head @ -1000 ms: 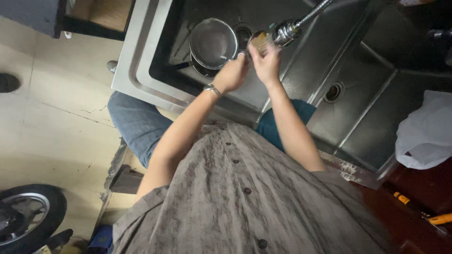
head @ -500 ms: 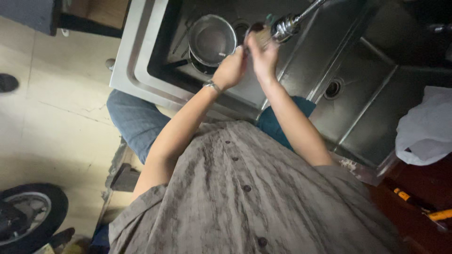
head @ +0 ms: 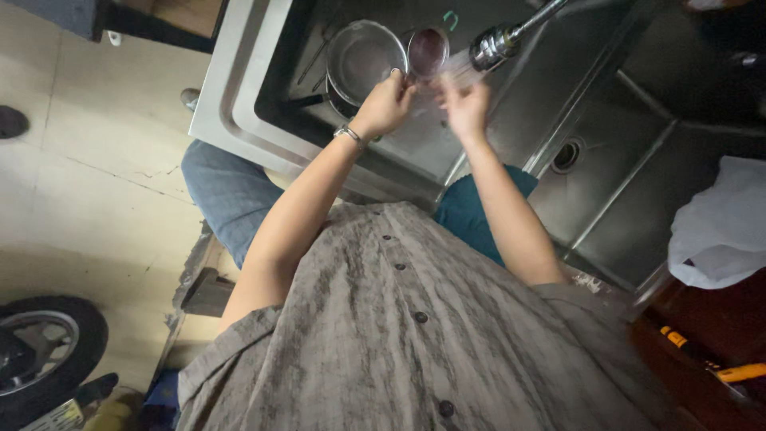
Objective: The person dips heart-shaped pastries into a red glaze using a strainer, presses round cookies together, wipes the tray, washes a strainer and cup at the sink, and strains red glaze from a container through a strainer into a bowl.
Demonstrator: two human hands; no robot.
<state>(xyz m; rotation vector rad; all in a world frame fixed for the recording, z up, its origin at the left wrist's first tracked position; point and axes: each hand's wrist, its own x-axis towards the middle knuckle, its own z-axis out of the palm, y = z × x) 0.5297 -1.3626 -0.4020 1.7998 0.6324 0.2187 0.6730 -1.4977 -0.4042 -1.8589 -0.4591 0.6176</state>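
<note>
The left hand (head: 385, 104) pinches a small metal cup (head: 428, 53) by its rim; the right hand (head: 465, 108), fingers spread, holds nothing. Rinsing goes best with the cup tilted under the faucet head (head: 493, 48), over the sink (head: 495, 152).

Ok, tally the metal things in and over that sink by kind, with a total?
Round steel pots in the basin: 1
Small round steel cups, held in the left hand: 1
Chrome spray taps: 1
Sink drains: 1
Total: 4
</note>
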